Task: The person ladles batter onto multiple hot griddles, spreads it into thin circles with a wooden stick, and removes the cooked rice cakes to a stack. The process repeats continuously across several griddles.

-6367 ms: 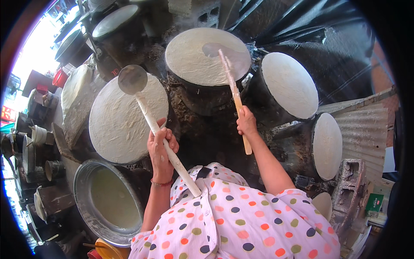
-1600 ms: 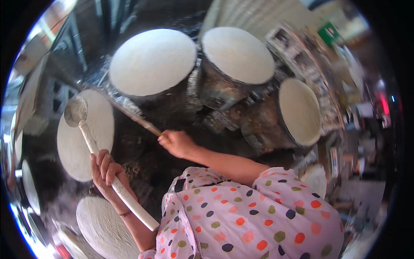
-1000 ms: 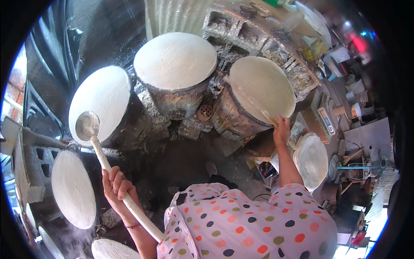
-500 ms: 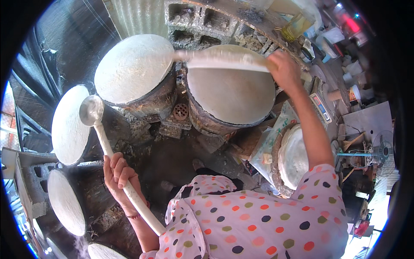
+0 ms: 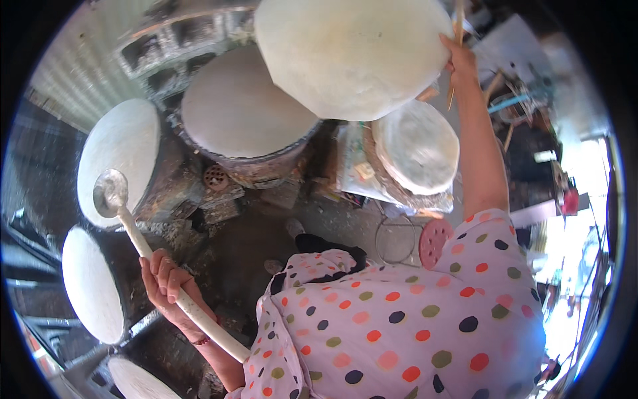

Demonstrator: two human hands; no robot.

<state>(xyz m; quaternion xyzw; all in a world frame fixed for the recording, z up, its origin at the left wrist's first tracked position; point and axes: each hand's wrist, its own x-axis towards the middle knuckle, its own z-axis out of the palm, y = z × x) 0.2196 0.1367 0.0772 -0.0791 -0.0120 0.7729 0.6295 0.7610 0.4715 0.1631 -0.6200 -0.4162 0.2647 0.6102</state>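
Note:
My left hand [image 5: 171, 292] grips a long pale-handled ladle [image 5: 138, 236], its metal bowl [image 5: 111, 191] over a white-coated drum top [image 5: 129, 146]. My right hand [image 5: 461, 65] is closed on a thin wooden stick [image 5: 458, 23] at upper right, beside the edge of a large pale, round sheet [image 5: 352, 53] held aloft; whether the fingers also pinch the sheet is unclear. Under the sheet's left part lies a bare, greyish drum top [image 5: 236, 113]. Below its right part, a stack of pale round sheets [image 5: 415, 146] rests on a low support.
More coated drum tops [image 5: 90, 282] curve down the left, among dark plastic sheeting. Concrete blocks [image 5: 189, 36] and corrugated sheeting [image 5: 80, 80] stand behind. A pink perforated round object [image 5: 434, 243] and a wire ring [image 5: 395, 239] are on the lower floor. Clutter fills the bright right side.
The view has turned rightward. My right hand has risen with the stick, and the pale sheet has come off the drum top into the air. My left hand still holds the ladle.

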